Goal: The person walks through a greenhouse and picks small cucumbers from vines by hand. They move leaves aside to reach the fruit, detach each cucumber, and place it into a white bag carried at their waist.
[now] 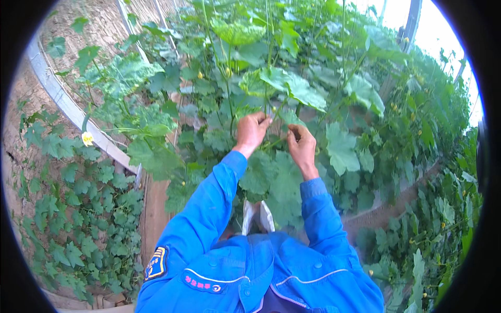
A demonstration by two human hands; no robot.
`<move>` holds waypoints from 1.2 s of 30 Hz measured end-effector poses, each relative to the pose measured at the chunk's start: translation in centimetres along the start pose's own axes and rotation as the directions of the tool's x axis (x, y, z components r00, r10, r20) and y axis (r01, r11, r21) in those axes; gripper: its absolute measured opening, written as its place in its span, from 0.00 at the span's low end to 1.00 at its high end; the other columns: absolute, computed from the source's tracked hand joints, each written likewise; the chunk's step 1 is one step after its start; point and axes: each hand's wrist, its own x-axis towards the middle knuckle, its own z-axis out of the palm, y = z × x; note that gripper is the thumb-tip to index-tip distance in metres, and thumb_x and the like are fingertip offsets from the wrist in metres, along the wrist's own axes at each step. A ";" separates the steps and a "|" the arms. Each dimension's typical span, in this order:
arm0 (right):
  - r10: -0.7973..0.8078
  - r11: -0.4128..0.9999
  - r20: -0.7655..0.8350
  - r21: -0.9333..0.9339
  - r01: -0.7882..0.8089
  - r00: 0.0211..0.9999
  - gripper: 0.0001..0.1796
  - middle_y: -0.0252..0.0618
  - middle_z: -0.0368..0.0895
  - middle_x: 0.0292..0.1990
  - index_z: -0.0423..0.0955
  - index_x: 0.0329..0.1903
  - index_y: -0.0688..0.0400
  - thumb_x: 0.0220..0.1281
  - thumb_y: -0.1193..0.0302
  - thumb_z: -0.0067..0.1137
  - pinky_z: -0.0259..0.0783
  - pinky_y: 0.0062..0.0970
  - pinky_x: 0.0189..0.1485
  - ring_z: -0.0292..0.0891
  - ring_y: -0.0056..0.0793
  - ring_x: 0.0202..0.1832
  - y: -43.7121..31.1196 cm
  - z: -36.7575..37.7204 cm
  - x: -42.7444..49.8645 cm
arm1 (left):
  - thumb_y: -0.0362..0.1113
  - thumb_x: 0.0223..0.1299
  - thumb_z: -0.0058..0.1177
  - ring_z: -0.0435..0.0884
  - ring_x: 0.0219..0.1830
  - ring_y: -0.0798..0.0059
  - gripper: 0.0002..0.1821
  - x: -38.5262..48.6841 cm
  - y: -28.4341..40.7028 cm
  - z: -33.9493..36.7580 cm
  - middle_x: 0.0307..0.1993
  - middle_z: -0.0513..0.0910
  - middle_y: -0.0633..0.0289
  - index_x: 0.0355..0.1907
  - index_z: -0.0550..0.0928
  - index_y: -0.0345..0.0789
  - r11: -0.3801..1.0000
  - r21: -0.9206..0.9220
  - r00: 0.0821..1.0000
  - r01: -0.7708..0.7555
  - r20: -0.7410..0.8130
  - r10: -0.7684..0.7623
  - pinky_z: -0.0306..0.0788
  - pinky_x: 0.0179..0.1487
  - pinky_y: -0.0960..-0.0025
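My left hand is in front of me, thumb and fingers pinched together at a thin upright vine stem of a gourd-like climbing plant. Just to its right, my right hand has its fingers curled beside a small green leaf. Whether those fingers grip the leaf or a tendril cannot be made out. A broad pale-green leaf spreads above both hands. Below and between the wrists hang large lobed leaves. A small yellow bud shows between the hands.
On the left, a curved grey beam runs before an earthen wall. A young fruit with a yellow flower hangs over it. Dense vines fill the right side. A slanting post stands at the upper right.
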 end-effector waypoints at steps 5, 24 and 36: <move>0.241 0.970 0.226 -0.042 -0.238 0.944 0.10 0.46 0.88 0.37 0.84 0.48 0.64 0.66 0.74 0.63 0.80 0.31 0.43 0.85 0.33 0.36 4.7 -0.6 -5.4 | 0.35 0.61 0.69 0.89 0.30 0.69 0.08 -0.9 -1.9 0.6 0.31 0.90 0.52 0.39 0.90 0.34 0.987 -0.151 0.999 0.052 0.016 -0.050 0.77 0.35 0.65; 0.488 0.390 0.519 0.589 -0.708 0.701 0.20 0.41 0.83 0.58 0.76 0.63 0.59 0.73 0.69 0.60 0.76 0.36 0.60 0.80 0.37 0.58 19.1 6.3 -16.1 | 0.26 0.57 0.68 0.87 0.36 0.75 0.11 -8.9 -2.6 -3.1 0.36 0.91 0.60 0.43 0.88 0.27 1.000 -0.006 0.997 -0.007 0.074 0.008 0.79 0.42 0.68; 0.309 0.193 0.778 0.512 -0.837 0.547 0.27 0.39 0.76 0.64 0.73 0.66 0.62 0.66 0.72 0.70 0.69 0.35 0.70 0.72 0.33 0.65 17.0 2.8 -20.3 | 0.27 0.68 0.59 0.84 0.37 0.79 0.09 -4.0 -1.2 0.7 0.38 0.88 0.62 0.47 0.87 0.28 0.888 -0.317 0.901 0.334 0.384 -0.202 0.80 0.39 0.72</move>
